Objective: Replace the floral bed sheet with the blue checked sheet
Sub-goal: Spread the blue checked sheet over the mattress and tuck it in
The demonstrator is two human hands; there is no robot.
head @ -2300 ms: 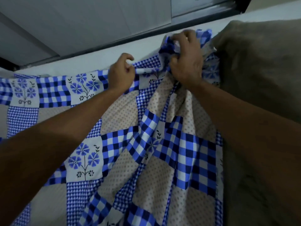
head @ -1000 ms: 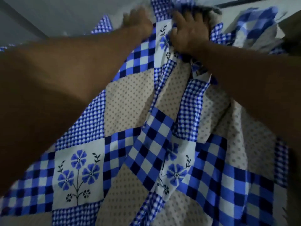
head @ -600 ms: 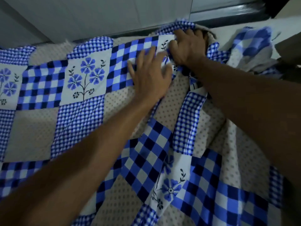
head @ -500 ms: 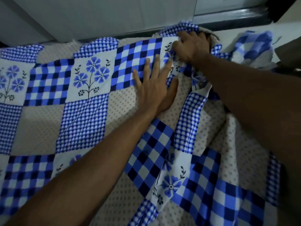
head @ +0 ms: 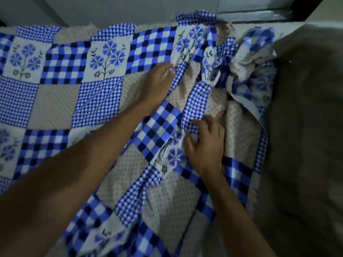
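- In the middle, the blue checked sheet (head: 96,101) lies spread, bunched at the far right.
- The left hand (head: 157,84) presses it, fingers straight.
- The right hand (head: 206,145) rests on folds, fingers bent; I cannot tell if they grasp.

**Matt cloth, fuzzy pile, one glossy strip**

The blue checked sheet (head: 104,101) is thin printed cloth. It is matt and lies smooth under the fingers of the left hand (head: 156,86), creasing into soft folds at those of the right hand (head: 206,147). Right of these fingers is a brown blanket (head: 306,127), plush and fuzzy. Beyond the fingertips are a smooth matt wall (head: 130,10) and a glossy dark strip (head: 259,14).
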